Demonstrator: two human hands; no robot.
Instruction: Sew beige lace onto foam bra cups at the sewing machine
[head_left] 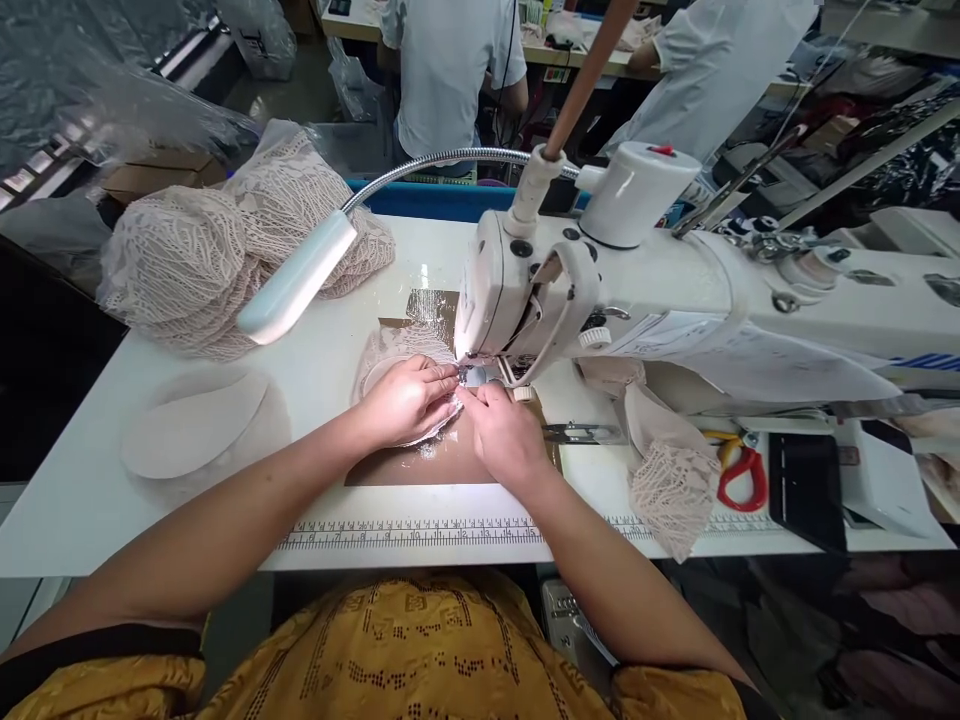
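Observation:
Under the presser foot of a white sewing machine [525,290] lies a beige lace cup piece [397,350], its rounded body to the left of the needle. My left hand [409,400] rests over it, fingers close together and pressing the fabric near the foot. From the right, my right hand [504,430] is closed in a pinch at the near edge of the same piece, thumb and index finger close to the needle. My two hands almost meet there, and the pinched edge is mostly hidden by the fingers.
Stacked lace pieces [187,260] and pale cups [199,430] lie left. A lamp [300,275] bends over the table. Right of the machine are thread snips [581,434], lace pieces [671,470], red-handled scissors [742,480] and a black phone-like object [806,490]. People in white sit beyond.

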